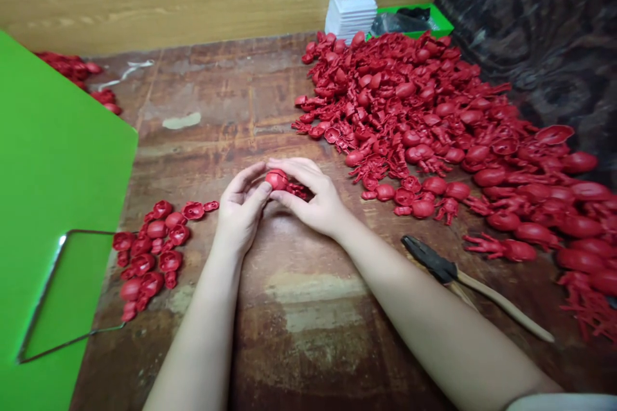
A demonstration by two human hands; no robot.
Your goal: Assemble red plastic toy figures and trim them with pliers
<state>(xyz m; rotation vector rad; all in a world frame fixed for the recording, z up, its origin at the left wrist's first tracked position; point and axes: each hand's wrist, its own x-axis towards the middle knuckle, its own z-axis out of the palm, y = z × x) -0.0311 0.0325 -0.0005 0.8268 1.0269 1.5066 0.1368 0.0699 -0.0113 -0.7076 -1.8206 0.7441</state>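
Both my hands meet over the middle of the table around a small red plastic figure part [276, 180] with a rounded head. My left hand [241, 205] pinches its rounded end between thumb and fingers. My right hand [313, 196] closes around the other side, where thin red limb-like bits [296, 190] show under the palm. A cluster of hollow red head-and-body pieces [152, 250] lies left of my left hand. To the right spreads a large heap of red figure parts [409, 109], many with spindly limbs.
Pliers [448, 270] with pale handles lie beside my right forearm. A green board [58, 205] with a metal wire handle [41, 298] stands at left. At the back are a white stack [351, 13] and a green tray [439, 19]. Dark sheeting [540, 32] hangs at right.
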